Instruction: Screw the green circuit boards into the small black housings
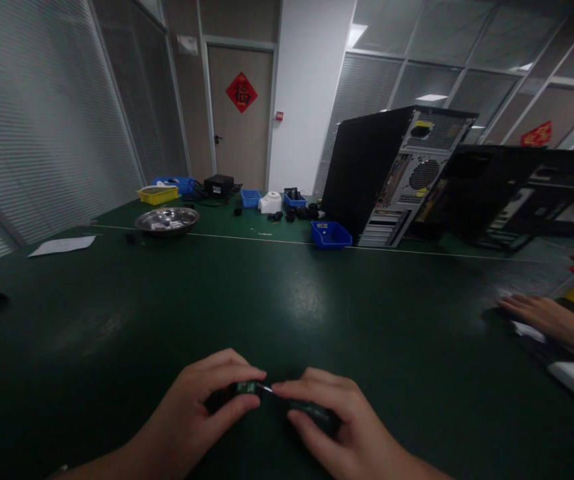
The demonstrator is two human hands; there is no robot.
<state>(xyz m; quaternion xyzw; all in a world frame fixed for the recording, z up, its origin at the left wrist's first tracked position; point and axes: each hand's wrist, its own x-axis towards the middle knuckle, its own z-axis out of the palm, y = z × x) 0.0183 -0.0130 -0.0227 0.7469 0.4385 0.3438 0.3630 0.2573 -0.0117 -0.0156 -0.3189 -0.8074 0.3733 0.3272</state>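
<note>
Low in the head view, my left hand [207, 397] pinches a small green and black part [243, 388] between thumb and fingers. My right hand [334, 417] is closed round a dark slim tool [307, 408], whose thin metal tip touches the part. Both hands rest close together just above the dark green table [287, 307]. What the part is cannot be made out.
A black computer tower [391, 177] stands at the back right beside a blue bin [331, 235]. A metal bowl [167, 219], a yellow bin [157, 194] and a paper sheet [63, 246] lie to the left. Another person's hand [541, 313] rests at the right edge.
</note>
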